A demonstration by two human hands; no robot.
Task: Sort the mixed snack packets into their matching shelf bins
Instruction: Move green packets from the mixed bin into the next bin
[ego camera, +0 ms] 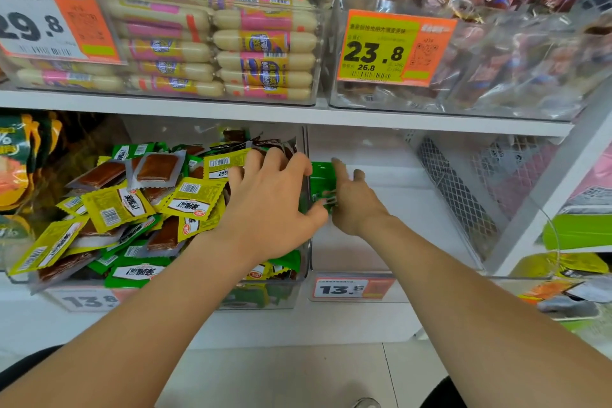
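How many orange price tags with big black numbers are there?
4: the orange 29.8 tag upper left, the 23.8 tag upper right, the 13.8 tag lower left, the 13.5 tag lower middle. Another may hide far right.

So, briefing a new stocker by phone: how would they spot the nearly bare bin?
Go to the lower shelf, below the pale sausages. Take the clear bin behind the 13.5 price tag: the neighbour on its left is heaped with yellow and green packets, this one almost bare.

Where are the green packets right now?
Head view, centre: the green packets sit between the left hand and right hand, just right of the mixed bin.
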